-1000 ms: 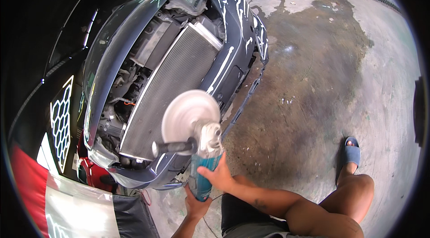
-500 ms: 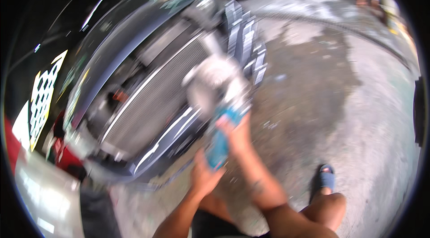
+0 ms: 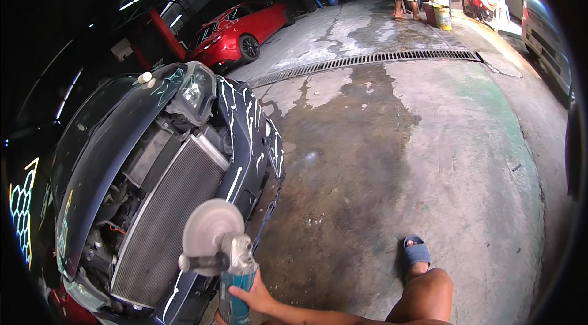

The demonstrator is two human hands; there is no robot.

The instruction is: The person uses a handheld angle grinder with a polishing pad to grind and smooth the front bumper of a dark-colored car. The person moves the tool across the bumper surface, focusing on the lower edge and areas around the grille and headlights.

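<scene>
The fingers [image 3: 240,293] of the right hand [image 3: 257,295] are wrapped around the teal body of a polisher [image 3: 240,257], the thumb lying across it; I see hardly any gap in that grip. Of the left hand [image 3: 219,318] only a sliver shows beside the tool at the lower edge, so I can't tell how its fingers sit. Any lettering on the polisher is too small for me to read.

The tool is low and left of the middle, at the nose of a dark car [image 3: 110,135]. Its long axis runs away from the person, almost straight up the view, metal head foremost; the stubby side handle [image 3: 205,264] points left. The round, pale disc [image 3: 213,227] overlaps the radiator [image 3: 171,221] and the edge of the white-streaked bumper [image 3: 245,135], though I can't tell whether it touches either. Farther back stands a red car [image 3: 236,34].
</scene>
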